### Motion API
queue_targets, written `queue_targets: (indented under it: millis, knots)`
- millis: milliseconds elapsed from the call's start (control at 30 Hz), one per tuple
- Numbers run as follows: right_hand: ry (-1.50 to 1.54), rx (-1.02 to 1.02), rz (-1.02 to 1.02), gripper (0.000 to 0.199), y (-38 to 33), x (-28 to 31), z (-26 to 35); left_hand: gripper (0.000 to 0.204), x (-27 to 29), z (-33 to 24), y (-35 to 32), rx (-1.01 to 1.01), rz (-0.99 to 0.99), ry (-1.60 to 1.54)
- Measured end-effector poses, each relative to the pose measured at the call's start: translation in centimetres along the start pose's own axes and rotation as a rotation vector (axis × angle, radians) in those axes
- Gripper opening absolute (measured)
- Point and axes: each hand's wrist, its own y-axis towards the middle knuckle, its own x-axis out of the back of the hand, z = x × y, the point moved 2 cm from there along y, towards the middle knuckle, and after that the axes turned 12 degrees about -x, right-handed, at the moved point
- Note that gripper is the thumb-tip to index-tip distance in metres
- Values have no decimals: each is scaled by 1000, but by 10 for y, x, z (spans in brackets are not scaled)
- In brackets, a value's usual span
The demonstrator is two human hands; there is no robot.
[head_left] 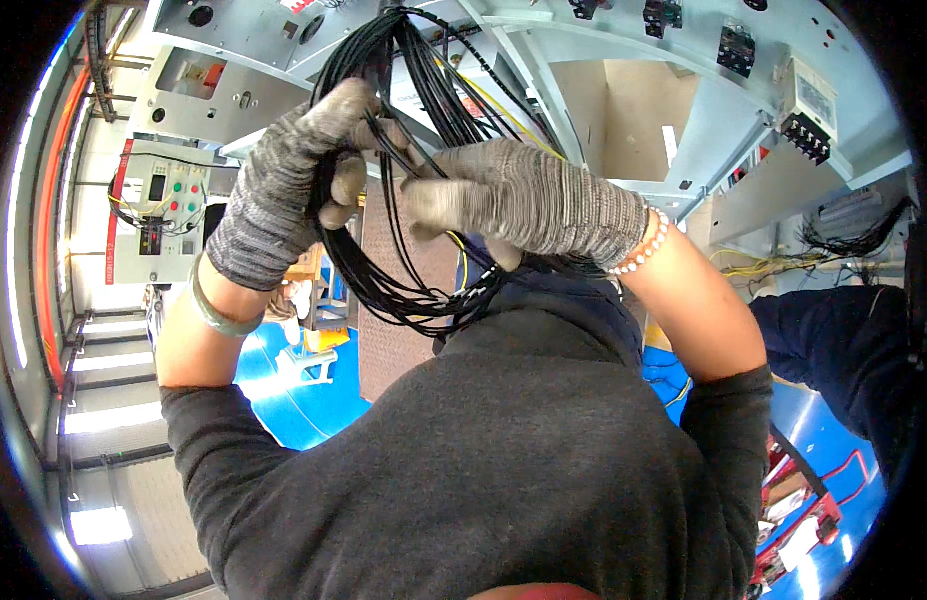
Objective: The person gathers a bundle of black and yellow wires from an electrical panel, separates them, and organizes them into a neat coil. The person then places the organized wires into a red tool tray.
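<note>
A large looped bundle of black wires (383,290) hangs in front of my chest, its upper part rising toward the metal frame. My left hand (333,150), in a grey knit glove, is closed around the left side of the bundle, with thumb and fingers wrapped over the strands. From the right, my right hand (483,195), gloved alike, reaches in with its fingers curled at a few strands that run across from the left hand. Its fingertips are slightly blurred. A yellow wire (498,105) runs behind the bundle toward the right glove.
Grey metal cabinet framing (523,60) spans the top, with black terminal parts (736,50) and a white device (809,95) at right. A control box with buttons (163,210) stands left. At right are another person's dark-clothed leg (833,335) and a red cart (803,530) on blue floor.
</note>
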Motion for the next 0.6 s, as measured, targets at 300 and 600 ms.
queue_targets:
  millis: [300,600]
  knots:
    - [-93,-96,-252,37,3,5,-10,30,-3,3,-3,6,57,-44]
    - [-499,0,-594,34,1,18,11,31,-5,9,0,-2,112,21]
